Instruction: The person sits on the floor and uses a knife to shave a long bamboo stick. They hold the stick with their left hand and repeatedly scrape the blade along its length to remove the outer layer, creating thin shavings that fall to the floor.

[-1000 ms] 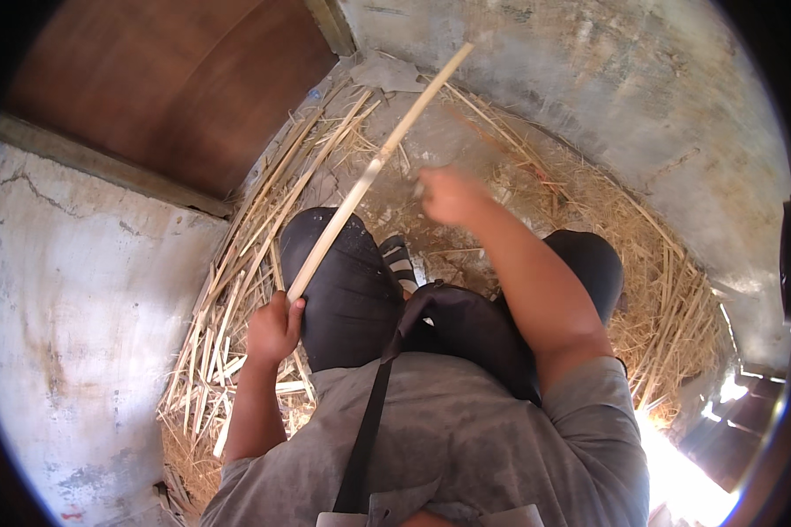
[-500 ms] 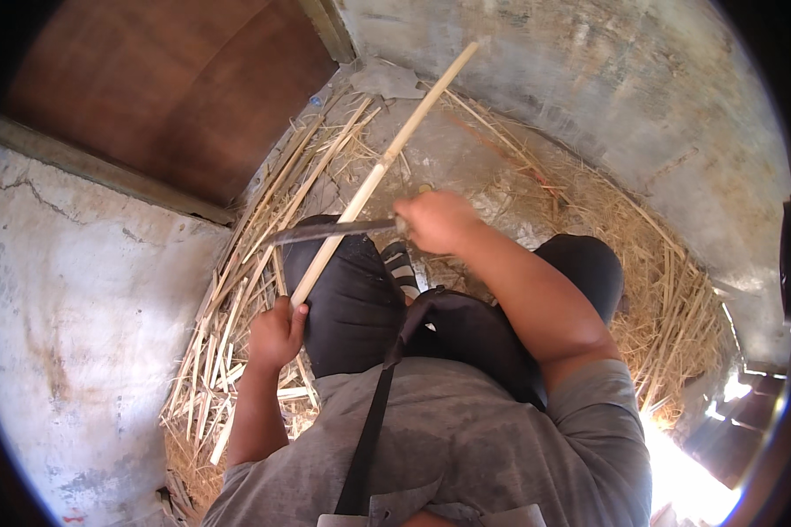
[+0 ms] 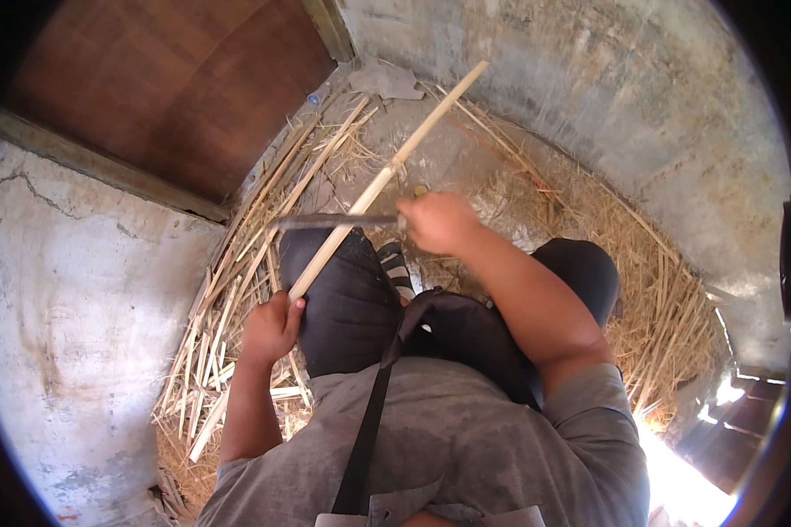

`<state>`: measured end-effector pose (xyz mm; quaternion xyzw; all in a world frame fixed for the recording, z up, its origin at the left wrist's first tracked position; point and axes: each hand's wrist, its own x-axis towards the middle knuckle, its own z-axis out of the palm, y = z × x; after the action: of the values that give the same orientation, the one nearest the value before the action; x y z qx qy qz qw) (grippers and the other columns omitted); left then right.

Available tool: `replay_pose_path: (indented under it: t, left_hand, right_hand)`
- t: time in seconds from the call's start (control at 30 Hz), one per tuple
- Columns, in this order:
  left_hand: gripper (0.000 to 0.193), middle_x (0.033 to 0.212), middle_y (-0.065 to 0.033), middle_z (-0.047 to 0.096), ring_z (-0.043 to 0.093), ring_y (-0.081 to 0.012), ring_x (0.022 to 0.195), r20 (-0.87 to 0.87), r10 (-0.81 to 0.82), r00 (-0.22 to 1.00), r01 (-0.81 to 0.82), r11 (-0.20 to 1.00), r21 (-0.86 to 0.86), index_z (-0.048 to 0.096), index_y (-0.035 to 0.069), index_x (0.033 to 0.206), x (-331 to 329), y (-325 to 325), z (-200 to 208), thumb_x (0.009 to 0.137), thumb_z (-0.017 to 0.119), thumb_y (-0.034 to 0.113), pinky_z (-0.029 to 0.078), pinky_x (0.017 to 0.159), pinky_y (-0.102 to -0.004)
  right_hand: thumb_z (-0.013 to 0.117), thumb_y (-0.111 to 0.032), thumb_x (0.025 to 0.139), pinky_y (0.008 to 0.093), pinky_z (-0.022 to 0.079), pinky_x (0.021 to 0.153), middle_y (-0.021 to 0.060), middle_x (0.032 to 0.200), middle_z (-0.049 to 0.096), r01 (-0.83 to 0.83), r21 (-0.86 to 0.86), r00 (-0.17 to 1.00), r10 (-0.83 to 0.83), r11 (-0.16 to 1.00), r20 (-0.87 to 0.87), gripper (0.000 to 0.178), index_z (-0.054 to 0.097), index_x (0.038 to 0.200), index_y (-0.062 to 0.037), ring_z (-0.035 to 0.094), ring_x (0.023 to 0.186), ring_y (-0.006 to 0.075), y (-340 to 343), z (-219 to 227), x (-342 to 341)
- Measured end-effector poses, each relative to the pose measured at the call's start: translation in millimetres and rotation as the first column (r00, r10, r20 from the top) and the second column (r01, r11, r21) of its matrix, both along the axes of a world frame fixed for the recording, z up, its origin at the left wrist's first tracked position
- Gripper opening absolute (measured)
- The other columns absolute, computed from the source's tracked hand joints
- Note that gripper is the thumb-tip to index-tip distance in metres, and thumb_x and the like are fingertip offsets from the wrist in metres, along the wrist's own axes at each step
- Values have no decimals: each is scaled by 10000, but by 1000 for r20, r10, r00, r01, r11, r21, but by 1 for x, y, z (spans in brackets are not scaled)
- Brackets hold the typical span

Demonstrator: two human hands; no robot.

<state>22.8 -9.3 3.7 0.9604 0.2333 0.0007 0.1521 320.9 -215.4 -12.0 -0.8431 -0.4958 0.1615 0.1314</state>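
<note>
A long pale bamboo strip [image 3: 387, 176] with a node near its middle slants from lower left to upper right over my left knee. My left hand [image 3: 271, 329] is closed round its near end, thumb along the strip. In my right hand [image 3: 439, 222] is the handle of a long dark knife [image 3: 312, 222], its blade blurred by motion. The blade lies across the bamboo below the node, pointing left. Fingers of my right hand wrap the handle, which is mostly hidden.
Split bamboo strips [image 3: 228, 299] lie in a heap along the left. Shavings and thin strips [image 3: 659, 325] are piled on the right, against a stained wall [image 3: 624, 105]. A brown panel [image 3: 167, 97] stands at the far left. My sandalled foot [image 3: 397, 272] is between my knees.
The bamboo's far end has dropped slightly, and my left hand has shifted a little left. The knife blade has turned nearer level, its tip moving away from me.
</note>
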Motion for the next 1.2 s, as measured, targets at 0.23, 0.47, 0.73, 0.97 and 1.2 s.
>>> replay_pose_path:
  t: [0.23,0.47,0.73,0.97,1.2]
  left_hand:
    - [404,646,-222,629,636,-473,641,0,-1,1000,1,999,41,557,41,860,-1,5,-4,1020,576,411,483,578,-552]
    - [407,675,-239,626,640,-480,682,-22,-39,999,38,999,-26,563,34,879,4,7,4,1022,574,414,491,604,-542]
    - [448,731,-227,630,628,-421,704,-174,30,984,-81,954,-290,580,6,877,5,11,25,1015,609,431,488,656,-462]
    - [410,826,-96,655,585,-199,800,-305,58,951,-230,790,-568,661,-2,1060,13,19,34,1050,568,397,480,790,-377]
    - [398,938,-89,678,589,-179,892,-403,35,914,-279,777,-565,671,1,1136,18,26,35,1063,543,371,472,860,-330]
  right_hand:
    - [651,-163,894,474,557,919,175,1159,712,525,29,848,-520,851,-98,312,652,1188,-59,684,1089,367,-20,-48,75]
    - [668,-219,838,489,552,918,243,1124,702,600,142,800,-590,787,-107,388,636,1183,-44,676,1067,410,-34,-58,93]
    - [678,-202,803,524,557,813,215,928,711,94,130,996,-93,987,-19,304,641,1078,-78,698,905,419,-10,-16,24]
    - [688,-206,780,520,543,843,247,966,700,123,374,990,-88,919,-111,334,645,1063,-35,673,957,447,-15,-47,50]
    - [695,-204,768,509,538,868,255,999,698,118,220,988,-93,968,-121,379,652,1099,-23,660,974,457,-16,-38,44]
